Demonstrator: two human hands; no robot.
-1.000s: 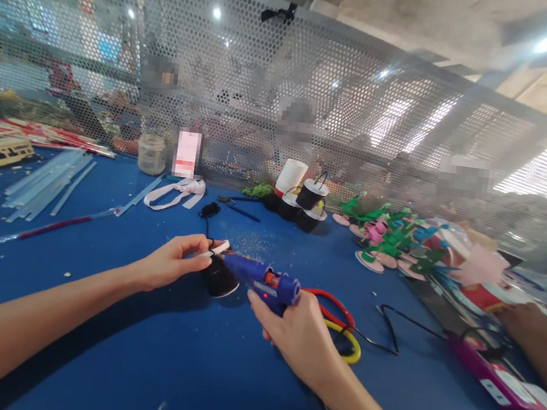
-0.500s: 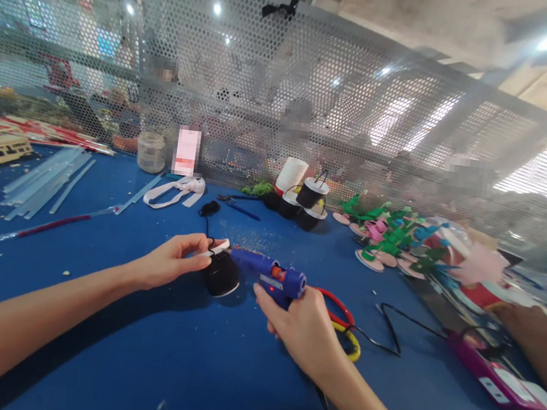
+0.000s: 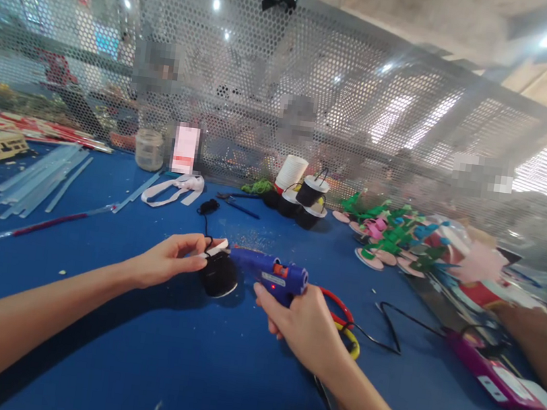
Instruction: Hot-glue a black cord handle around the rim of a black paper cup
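Note:
My left hand (image 3: 174,261) pinches the white rim of a small black cup (image 3: 219,277), which is tilted on the blue table (image 3: 193,368). A black cord runs from the cup's rim to a small black bundle (image 3: 209,206) behind it. In my right hand (image 3: 306,322) is a blue glue gun (image 3: 270,272), its tip pointing left at the cup's rim. A small red light glows on the gun's side.
Black cups (image 3: 312,193) and stacked white cups (image 3: 291,172) stand at the back. Clear glue sticks (image 3: 42,180) and white ribbon (image 3: 173,191) lie left. Green and pink craft pieces (image 3: 389,236), a purple power strip (image 3: 496,375) and another person's hand (image 3: 528,326) are right.
The view has shifted slightly. Both hands, the cup and the glue gun keep nearly the same positions relative to each other.

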